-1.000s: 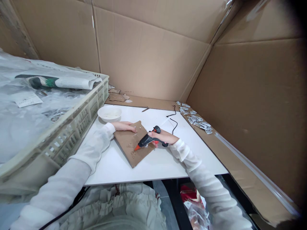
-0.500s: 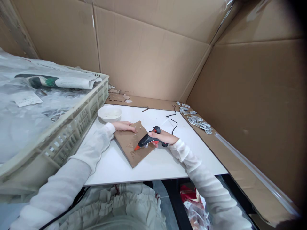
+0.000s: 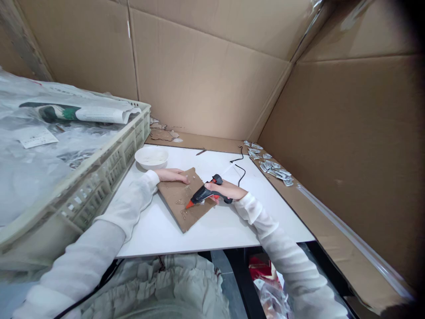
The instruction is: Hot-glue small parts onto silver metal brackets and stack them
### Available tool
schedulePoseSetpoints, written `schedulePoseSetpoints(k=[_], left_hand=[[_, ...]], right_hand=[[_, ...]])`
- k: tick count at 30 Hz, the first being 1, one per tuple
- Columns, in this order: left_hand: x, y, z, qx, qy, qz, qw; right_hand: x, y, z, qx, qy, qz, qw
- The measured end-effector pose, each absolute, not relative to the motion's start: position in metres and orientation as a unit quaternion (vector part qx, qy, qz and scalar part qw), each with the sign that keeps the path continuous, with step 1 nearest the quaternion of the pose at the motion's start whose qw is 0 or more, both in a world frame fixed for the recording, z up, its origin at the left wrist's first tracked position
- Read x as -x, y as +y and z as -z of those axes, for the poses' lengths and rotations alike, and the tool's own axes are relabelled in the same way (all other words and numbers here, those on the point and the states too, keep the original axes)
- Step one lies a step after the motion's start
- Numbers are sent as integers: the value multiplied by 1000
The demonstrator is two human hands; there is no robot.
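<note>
My right hand (image 3: pixel 229 190) is closed around a black and orange hot glue gun (image 3: pixel 203 194). Its orange nozzle points down and left, close to the face of a brown cardboard piece (image 3: pixel 181 217). Clear glue lines (image 3: pixel 184 212) form shapes on the cardboard near the nozzle. A white glue stick (image 3: pixel 229 168) appears to stick out behind the gun. My left hand (image 3: pixel 172 176) grips the cardboard at its upper left edge, thumb on top and the other fingers partly hidden.
A shallow white bowl (image 3: pixel 152 157) stands at the back left of the white table (image 3: pixel 146 235). Left of it is a plastic crate (image 3: pixel 133 146) filled with clear bags. Several small silvery packets (image 3: pixel 275 170) lie along the right edge. A black cord (image 3: pixel 244 172) trails behind the gun; cardboard walls (image 3: pixel 206 75) enclose the table.
Almost nothing differs. The glue gun and both hands keep the same positions over the cardboard, with its nozzle tip at nearly the same spot.
</note>
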State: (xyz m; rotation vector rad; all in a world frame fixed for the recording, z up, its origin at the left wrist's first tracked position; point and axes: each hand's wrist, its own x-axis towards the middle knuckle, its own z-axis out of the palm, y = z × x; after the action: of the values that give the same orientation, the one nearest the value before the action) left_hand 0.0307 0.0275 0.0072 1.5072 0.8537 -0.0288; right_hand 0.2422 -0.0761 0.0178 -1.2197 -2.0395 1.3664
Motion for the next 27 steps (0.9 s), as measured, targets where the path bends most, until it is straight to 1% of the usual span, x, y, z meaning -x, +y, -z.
schedulePoseSetpoints(k=[5, 27], left_hand=[[-29, 30, -7, -691, 348, 49, 632], [-30, 28, -9, -705, 347, 49, 617]], right_hand=[[-243, -75, -16, 433, -729, -492, 199], [-245, -73, -15, 425, -729, -499, 197]])
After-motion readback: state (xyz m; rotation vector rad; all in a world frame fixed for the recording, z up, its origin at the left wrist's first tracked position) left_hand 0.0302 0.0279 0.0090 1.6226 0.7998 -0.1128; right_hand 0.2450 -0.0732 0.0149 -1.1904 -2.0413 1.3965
